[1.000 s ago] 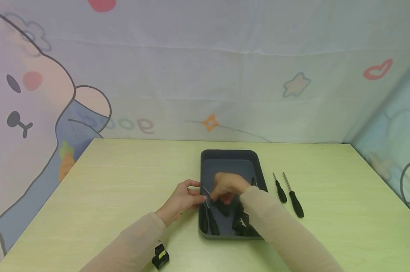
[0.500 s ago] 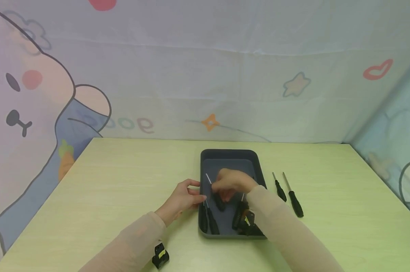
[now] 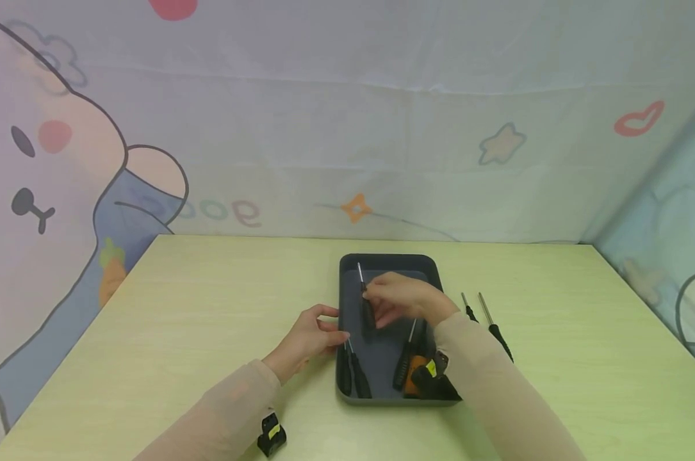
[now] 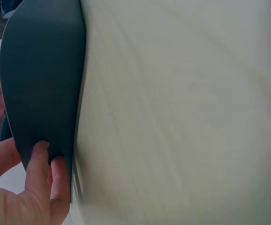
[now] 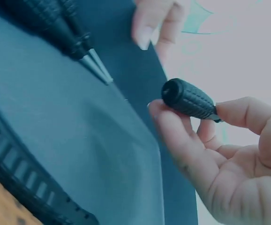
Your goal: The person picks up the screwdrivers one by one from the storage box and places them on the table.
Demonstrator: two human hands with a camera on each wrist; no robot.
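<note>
My right hand pinches a screwdriver by its black handle above the dark grey tray, the metal tip pointing toward the tray's far end. Seen from the right wrist, the ribbed handle lies between thumb and fingers. My left hand grips the tray's left side. In the left wrist view its fingers press on the outer wall, the thumb over the rim. Two black screwdrivers lie side by side along the tray's left wall.
On the tray's right side lie another black screwdriver and an orange object, partly covered by the right wrist camera. Two more screwdrivers rest on the table right of the tray, partly behind the right sleeve.
My right hand has lifted the screwdriver and carried it toward the tray's far end, turning it more lengthwise. The orange object has come into view. My left hand stays on the tray.
</note>
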